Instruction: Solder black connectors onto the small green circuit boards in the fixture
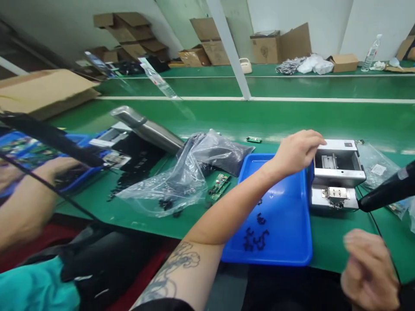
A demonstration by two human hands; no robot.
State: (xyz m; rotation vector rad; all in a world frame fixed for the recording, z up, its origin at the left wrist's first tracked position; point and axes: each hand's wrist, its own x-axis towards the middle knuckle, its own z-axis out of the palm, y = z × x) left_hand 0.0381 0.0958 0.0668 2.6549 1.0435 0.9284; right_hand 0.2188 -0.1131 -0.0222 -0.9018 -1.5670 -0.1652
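My left hand [300, 151] reaches over the blue tray [288, 216], its bent fingertips at the upper left edge of a silver metal fixture [340, 172]. Whether it grips anything is hidden. Near the bench's front edge, at the lower right, my right hand [369, 268] is blurred by motion with its fingers curled. Small black clips [256, 239] lie in the tray. A black handheld tool [387, 190] points in from the right, its tip by the fixture's lower right corner.
Left of the tray lie a clear plastic bag [191, 172] of black parts and a green circuit board [220, 185]. Another small board [253, 139] lies behind the tray. A steel flask [149, 129] leans further left, near another person's arm [29, 203]. Clear bags [376, 166] lie right of the fixture.
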